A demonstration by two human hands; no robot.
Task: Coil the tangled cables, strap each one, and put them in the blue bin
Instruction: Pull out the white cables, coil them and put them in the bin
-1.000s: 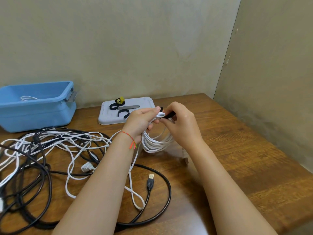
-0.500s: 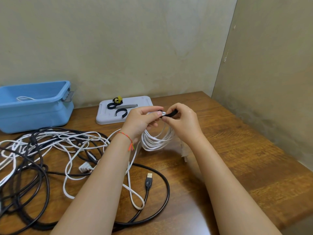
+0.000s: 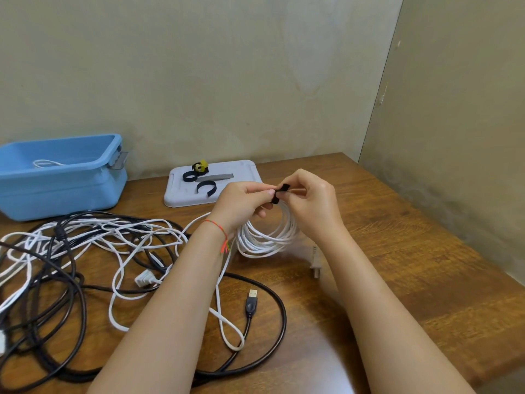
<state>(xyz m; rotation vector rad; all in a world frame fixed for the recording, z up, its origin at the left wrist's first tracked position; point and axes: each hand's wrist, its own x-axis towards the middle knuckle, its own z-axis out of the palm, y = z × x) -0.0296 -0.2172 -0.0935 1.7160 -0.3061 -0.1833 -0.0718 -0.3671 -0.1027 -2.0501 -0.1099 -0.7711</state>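
A coiled white cable (image 3: 264,237) hangs from my two hands above the wooden table. A black strap (image 3: 279,192) is wrapped round the top of the coil. My left hand (image 3: 243,204) pinches the strap and coil from the left, and my right hand (image 3: 311,203) pinches the strap from the right. The coil's plug (image 3: 315,264) lies on the table under my right wrist. A tangle of white and black cables (image 3: 85,251) covers the table's left. The blue bin (image 3: 61,174) at the back left holds one white cable (image 3: 45,163).
A grey tray (image 3: 244,173) behind my hands carries spare black straps (image 3: 206,187) and a yellow-tagged one (image 3: 200,166). A black USB cable end (image 3: 251,302) lies near my left forearm. Walls close off the back and right; the table's right edge runs diagonally.
The strap has gone from sticking out sideways to being folded down over the coil's top. Both hands have stayed together at the coil, fingers shifting on the strap.
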